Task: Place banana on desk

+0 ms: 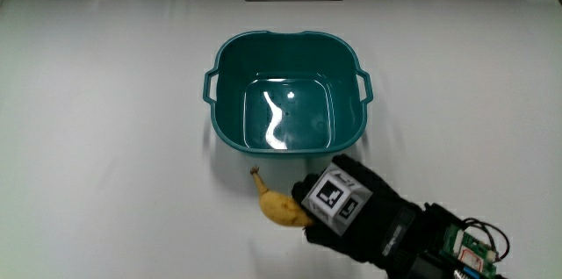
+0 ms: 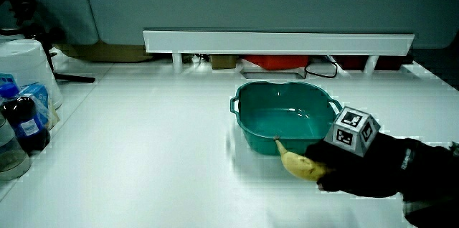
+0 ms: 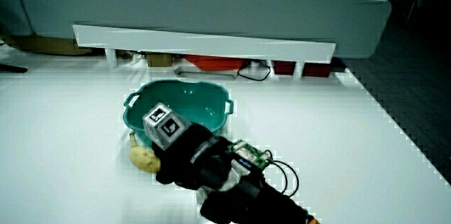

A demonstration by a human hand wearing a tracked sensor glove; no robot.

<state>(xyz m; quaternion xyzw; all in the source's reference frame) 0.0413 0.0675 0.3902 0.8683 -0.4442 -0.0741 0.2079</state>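
Observation:
A yellow banana [image 1: 278, 206] lies on the white table just nearer to me than the teal tub [image 1: 226, 125], its stem pointing toward the tub. The gloved hand [image 1: 344, 213] is curled around the banana's thick end, with the patterned cube [image 1: 334, 196] on its back. In a side view the banana [image 2: 295, 163] sticks out from the hand [image 2: 358, 167] at the tub's wall [image 2: 251, 138]. In a side view the banana [image 3: 142, 156] shows beside the hand [image 3: 184, 155], nearer to me than the tub [image 3: 134, 115]. The tub holds nothing.
Bottles [image 2: 25, 124] and a white container [image 2: 27, 67] stand at the table's edge in a side view. A white raised shelf [image 2: 278, 41] runs along the partition, with a red box [image 2: 276, 64] and cables under it.

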